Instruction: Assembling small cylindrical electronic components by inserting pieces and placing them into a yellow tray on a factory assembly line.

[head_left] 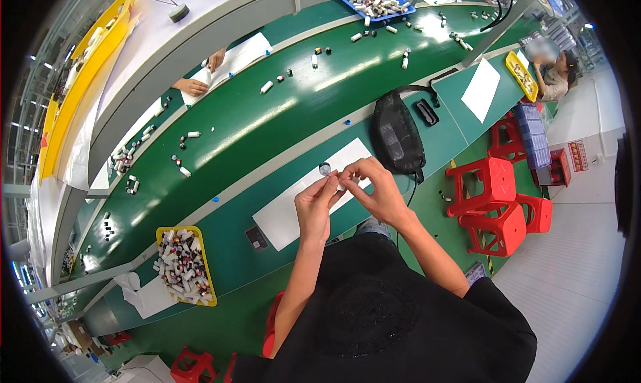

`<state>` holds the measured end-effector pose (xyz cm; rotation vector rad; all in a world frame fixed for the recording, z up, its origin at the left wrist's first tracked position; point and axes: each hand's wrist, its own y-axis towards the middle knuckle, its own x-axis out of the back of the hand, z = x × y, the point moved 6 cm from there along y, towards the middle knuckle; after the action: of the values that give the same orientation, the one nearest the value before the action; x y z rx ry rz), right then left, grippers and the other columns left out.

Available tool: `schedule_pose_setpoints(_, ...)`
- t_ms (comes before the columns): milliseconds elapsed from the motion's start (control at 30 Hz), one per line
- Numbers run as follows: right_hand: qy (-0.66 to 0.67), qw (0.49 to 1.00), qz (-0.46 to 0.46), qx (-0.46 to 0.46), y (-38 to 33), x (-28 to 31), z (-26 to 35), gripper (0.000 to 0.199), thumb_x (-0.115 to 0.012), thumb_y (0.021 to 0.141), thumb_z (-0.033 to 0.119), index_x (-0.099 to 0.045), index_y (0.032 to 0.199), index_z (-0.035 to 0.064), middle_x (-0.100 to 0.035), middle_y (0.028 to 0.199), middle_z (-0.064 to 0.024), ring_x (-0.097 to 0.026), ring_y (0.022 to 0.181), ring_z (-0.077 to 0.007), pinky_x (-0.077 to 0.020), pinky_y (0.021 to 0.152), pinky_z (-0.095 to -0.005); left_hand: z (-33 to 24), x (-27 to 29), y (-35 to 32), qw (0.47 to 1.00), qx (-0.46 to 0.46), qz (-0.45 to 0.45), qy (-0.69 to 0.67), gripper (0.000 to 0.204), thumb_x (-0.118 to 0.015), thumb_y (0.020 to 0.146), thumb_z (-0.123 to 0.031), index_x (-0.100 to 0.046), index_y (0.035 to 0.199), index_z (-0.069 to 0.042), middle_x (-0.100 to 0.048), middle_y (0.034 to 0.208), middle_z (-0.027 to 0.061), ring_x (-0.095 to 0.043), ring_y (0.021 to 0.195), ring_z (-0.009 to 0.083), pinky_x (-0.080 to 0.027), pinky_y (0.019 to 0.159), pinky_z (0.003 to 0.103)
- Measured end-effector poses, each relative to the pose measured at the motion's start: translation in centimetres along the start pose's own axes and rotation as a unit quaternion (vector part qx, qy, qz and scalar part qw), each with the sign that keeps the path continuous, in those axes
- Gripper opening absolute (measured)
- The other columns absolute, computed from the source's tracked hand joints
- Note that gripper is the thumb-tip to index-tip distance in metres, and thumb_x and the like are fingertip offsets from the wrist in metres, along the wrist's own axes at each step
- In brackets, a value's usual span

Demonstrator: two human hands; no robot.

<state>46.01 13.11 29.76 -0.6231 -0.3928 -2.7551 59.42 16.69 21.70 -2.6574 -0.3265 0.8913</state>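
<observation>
Hands pinching a small vial over the white sheet

My left hand (pixel 316 203) and right hand (pixel 377 186) pinch a small dark-capped vial (pixel 326 170) above the white sheet (pixel 294 209) at the green surface (pixel 234 216)'s near edge; a loose pinch might drop it floorward.

Bright, even overhead light fills the workshop, laying long white glare streaks on the green conveyor belt (pixel 267 123) just beyond the hands. Shadows are faint. The fisheye lens bends straight edges toward a black circular rim; detail stays sharp near the hands and softens far from them.
</observation>
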Motion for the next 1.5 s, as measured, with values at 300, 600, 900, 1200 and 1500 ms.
schedule_pose_setpoints(300, 0.082, 0.991, -0.012, -0.101, -1.2, -0.2, -1.8, 0.015, -0.068, 0.089, 0.010, -0.062, 0.101, 0.0031, -0.062, 0.086, -0.0006, -0.056, 0.083, -0.0101, -0.0458, 0.070, -0.0271, -1.0, -0.8, -0.5, 0.994, -0.048, 0.042, 0.084, 0.032, -0.072, 0.089, -0.004, -0.065, 0.117, 0.009, -0.069, 0.110, 0.0168, -0.068, 0.097, 0.0196, -0.057, 0.088, 0.031)
schedule_pose_setpoints(600, 0.354, 0.898, 0.163, -0.202, -2.4, -1.7, -4.5, 0.040, -0.068, 0.093, 0.019, -0.051, 0.127, 0.0047, -0.061, 0.104, -0.0041, -0.058, 0.086, -0.0114, -0.0492, 0.073, -0.0278, -0.9, 0.9, -0.8, 0.982, -0.021, 0.107, 0.151, 0.035, -0.072, 0.083, 0.008, -0.063, 0.116, 0.012, -0.069, 0.106, 0.0163, -0.067, 0.096, 0.0194, -0.054, 0.088, 0.029)
schedule_pose_setpoints(900, 0.416, 0.830, 0.289, -0.232, -5.4, -2.1, -6.0, 0.067, -0.071, 0.093, 0.033, -0.045, 0.142, -0.0037, -0.065, 0.106, -0.0022, -0.054, 0.093, -0.0091, -0.0452, 0.082, -0.0258, -1.7, -2.3, -1.8, 0.937, -0.022, 0.271, 0.217, 0.031, -0.077, 0.070, 0.013, -0.075, 0.099, 0.003, -0.068, 0.107, 0.0129, -0.058, 0.112, 0.0214, -0.044, 0.100, 0.036)
schedule_pose_setpoints(1200, 0.390, 0.833, 0.290, -0.265, -4.4, -2.5, -6.0, 0.036, -0.072, 0.092, 0.025, -0.068, 0.119, 0.0009, -0.067, 0.097, -0.0012, -0.058, 0.090, -0.0087, -0.0480, 0.081, -0.0259, -1.7, 0.2, -1.5, 0.904, -0.084, 0.199, 0.368, 0.025, -0.075, 0.077, 0.003, -0.074, 0.102, 0.002, -0.067, 0.118, 0.0165, -0.060, 0.116, 0.0254, -0.048, 0.096, 0.036)
schedule_pose_setpoints(1500, 0.109, 0.955, 0.138, -0.241, -1.2, -0.3, -17.7, 0.023, -0.076, 0.085, 0.016, -0.066, 0.088, -0.0043, -0.069, 0.078, -0.0073, -0.064, 0.072, -0.0126, -0.0495, 0.064, -0.0265, 6.4, 7.6, -1.8, 0.841, -0.102, -0.032, 0.531, 0.048, -0.072, 0.085, -0.023, -0.062, 0.129, -0.004, -0.066, 0.117, 0.0244, -0.060, 0.111, 0.0416, -0.047, 0.097, 0.044)
